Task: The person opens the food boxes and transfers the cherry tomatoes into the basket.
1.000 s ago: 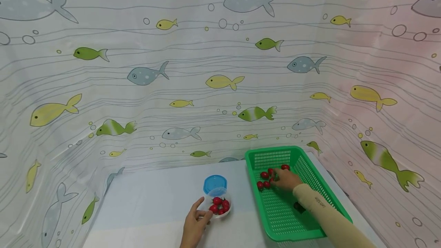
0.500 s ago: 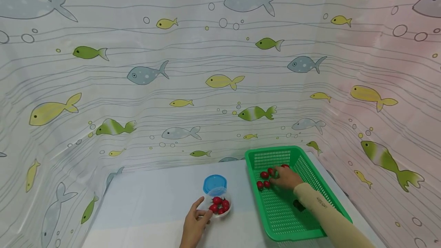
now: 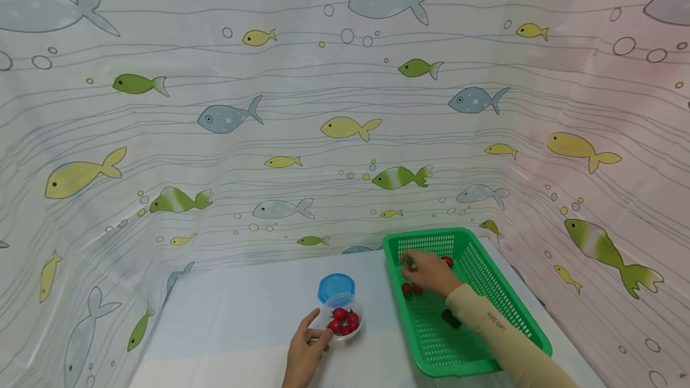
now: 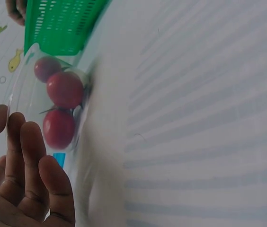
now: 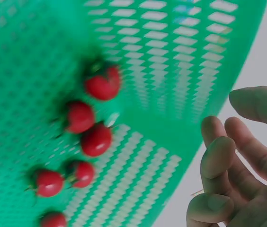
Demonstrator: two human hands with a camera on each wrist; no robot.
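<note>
My left hand (image 3: 307, 346) pinches the rim of a clear round tub (image 3: 353, 304) between thumb and fingers. Several small red tomatoes (image 4: 65, 90) lie inside it, some with green stems. My right hand (image 3: 431, 271) is over the far left part of the green basket (image 3: 409, 322). Its thumb and fingers are apart and loosely bent, and nothing shows between them in the right wrist view. Several more red tomatoes (image 5: 102, 85) rest on the basket floor below. From the head view, the right hand partly covers some of them.
A blue lid (image 3: 336, 287) lies on the white table (image 3: 237, 316) just behind the tub. The basket stands to the right with raised, perforated walls. A fish-patterned curtain (image 3: 302, 136) surrounds the table at the back and sides.
My right hand has shifted left and slightly up, away from the tomatoes at the middle, toward the basket's left wall. The left hand and the tub stay where they were.
</note>
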